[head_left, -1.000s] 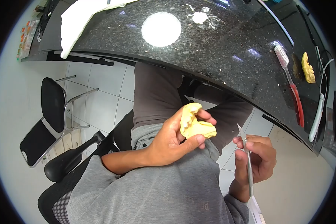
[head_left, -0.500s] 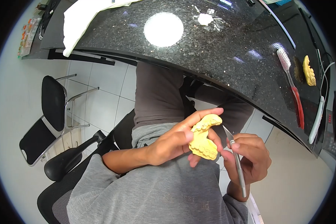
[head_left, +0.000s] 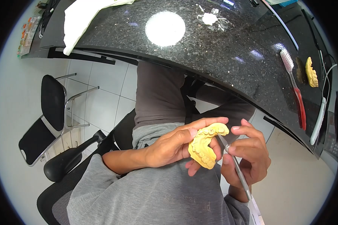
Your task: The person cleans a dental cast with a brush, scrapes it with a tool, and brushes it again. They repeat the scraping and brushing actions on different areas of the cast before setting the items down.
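Your left hand (head_left: 169, 148) has its grip closed on the yellow dental cast (head_left: 204, 144), thumb along the top edge, fingers curled beneath; it sits over your lap, below the rim of the dark tabletop (head_left: 214, 48), not resting on anything. Your right hand (head_left: 248, 157) is clenched pen-style round the metal instrument (head_left: 239, 176), and its tip meets the cast's right-hand edge, just under your left fingertips.

My read on doing this well: brace the two hands against each other so the tip can't skid; take short, light strokes away from your left fingers; let the left hand turn the cast rather than twisting the blade.

The cast's long axis slants from upper right, by your fingertips, to lower left toward the palm; its toothed face is turned up at you. The instrument runs the other way, tip up-left, handle down-right past your wrist.

Out on the tabletop, well apart: a red-handled toothbrush (head_left: 294, 88) beside a second cast (head_left: 311, 72); a white cloth (head_left: 82, 18) far left.
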`<state>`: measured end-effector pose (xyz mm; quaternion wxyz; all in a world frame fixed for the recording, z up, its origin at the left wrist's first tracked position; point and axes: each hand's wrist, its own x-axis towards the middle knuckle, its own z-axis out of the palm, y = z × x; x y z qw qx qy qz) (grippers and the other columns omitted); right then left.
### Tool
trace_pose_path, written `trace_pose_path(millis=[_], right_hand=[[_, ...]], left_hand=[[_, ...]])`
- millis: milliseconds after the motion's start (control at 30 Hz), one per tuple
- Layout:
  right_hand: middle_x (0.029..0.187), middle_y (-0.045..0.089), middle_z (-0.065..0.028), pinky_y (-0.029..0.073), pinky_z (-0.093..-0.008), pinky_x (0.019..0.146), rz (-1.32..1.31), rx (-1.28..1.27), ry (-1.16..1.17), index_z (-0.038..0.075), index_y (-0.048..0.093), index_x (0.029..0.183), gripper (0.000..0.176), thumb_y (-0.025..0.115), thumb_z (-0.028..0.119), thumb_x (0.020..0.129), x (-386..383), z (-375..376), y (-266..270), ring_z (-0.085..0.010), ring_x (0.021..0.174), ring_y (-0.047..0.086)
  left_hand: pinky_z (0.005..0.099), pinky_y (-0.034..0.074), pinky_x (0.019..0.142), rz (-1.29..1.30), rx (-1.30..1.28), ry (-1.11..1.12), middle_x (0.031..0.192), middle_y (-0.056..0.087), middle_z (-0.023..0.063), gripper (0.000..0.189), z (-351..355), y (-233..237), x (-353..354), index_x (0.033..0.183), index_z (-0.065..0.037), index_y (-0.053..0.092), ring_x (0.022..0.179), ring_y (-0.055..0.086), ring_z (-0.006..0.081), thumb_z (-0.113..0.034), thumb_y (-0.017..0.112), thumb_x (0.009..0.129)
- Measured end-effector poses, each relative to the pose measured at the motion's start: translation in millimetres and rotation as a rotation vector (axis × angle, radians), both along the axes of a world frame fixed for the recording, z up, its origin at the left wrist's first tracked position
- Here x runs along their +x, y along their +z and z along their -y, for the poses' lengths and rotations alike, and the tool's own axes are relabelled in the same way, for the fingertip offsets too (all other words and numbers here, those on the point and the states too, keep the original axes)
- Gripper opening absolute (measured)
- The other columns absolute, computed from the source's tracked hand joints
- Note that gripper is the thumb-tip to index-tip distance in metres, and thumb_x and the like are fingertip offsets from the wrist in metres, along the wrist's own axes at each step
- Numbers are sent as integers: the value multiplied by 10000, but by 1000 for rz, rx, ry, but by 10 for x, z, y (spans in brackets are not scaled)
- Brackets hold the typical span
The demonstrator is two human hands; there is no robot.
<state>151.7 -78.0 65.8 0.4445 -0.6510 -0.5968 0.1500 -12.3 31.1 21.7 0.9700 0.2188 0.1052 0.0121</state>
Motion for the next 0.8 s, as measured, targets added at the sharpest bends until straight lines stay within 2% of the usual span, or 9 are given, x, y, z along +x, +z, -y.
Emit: trace_pose_path(millis=[33, 233, 333, 400, 433, 500, 533, 700, 800], right_hand=[[735, 656, -38, 545, -472, 864, -29, -7, 1, 85, 624, 833, 266, 799, 17, 645, 0, 4, 1, -294, 865, 695], [727, 657, -48, 550, -463, 862, -40, 31, 36, 72, 617, 825, 251, 797, 29, 655, -30, 7, -81, -303, 900, 699], [721, 652, -60, 576, -434, 803, -65, 22, 43, 58, 612, 825, 240, 790, 28, 667, -19, -1, -71, -309, 887, 701], [720, 648, -68, 586, -408, 767, -113, 11, 29, 50, 606, 820, 230, 784, 25, 675, -33, 28, -81, -309, 880, 702], [719, 644, -76, 596, -383, 730, -162, 0, 14, 42, 600, 815, 221, 778, 22, 684, -40, 44, -92, -309, 872, 703], [745, 645, -88, 597, -358, 695, -178, 23, 3, 30, 612, 840, 223, 785, 32, 699, -62, 54, -137, -306, 867, 704], [770, 645, -99, 597, -332, 660, -194, 46, -9, 18, 624, 866, 228, 792, 43, 714, -66, 58, -150, -303, 862, 704], [855, 641, -117, 599, -333, 661, -92, 6, 50, 14, 655, 974, 322, 817, 108, 713, -13, 87, -172, -287, 833, 704], [865, 632, -115, 602, -331, 660, -38, 10, 5, 24, 664, 987, 349, 828, 110, 691, -46, 54, -199, -279, 807, 701]], left_hand=[[241, 567, 554, 1, 0, 1, 1131, 586, 178, 693, 4, -13, -2, 1494, 10, 100, 672, 651, 163, -410, 289, 976], [239, 569, 530, -10, -2, -2, 1133, 584, 182, 689, 33, -22, 3, 1486, 6, 128, 668, 664, 168, -452, 271, 991], [236, 571, 526, -58, 49, 2, 1059, 612, 176, 682, 53, -9, 11, 1476, 3, 158, 657, 666, 163, -487, 220, 1007], [195, 475, 467, -49, 6, 40, 913, 624, 153, 571, 62, -10, 13, 1422, -4, 253, 567, 616, 143, -409, 131, 1039], [195, 475, 467, -49, 6, 40, 913, 624, 153, 571, 60, -17, 14, 1422, -4, 253, 567, 616, 143, -409, 131, 1039], [207, 497, 453, -101, 23, 12, 781, 635, 131, 676, 48, -42, 6, 1392, 13, 321, 557, 617, 130, -507, 114, 1014], [207, 497, 453, -101, 23, 12, 781, 635, 131, 676, 52, -54, 4, 1392, 13, 321, 557, 617, 130, -507, 114, 1014], [195, 443, 443, -235, 47, 1, 683, 601, 103, 730, 58, -43, 36, 1319, -7, 434, 500, 530, 97, -550, 65, 1000], [198, 416, 451, -174, 55, 8, 672, 591, 93, 727, 56, -73, 44, 1296, -12, 456, 498, 503, 90, -549, 65, 1001]])
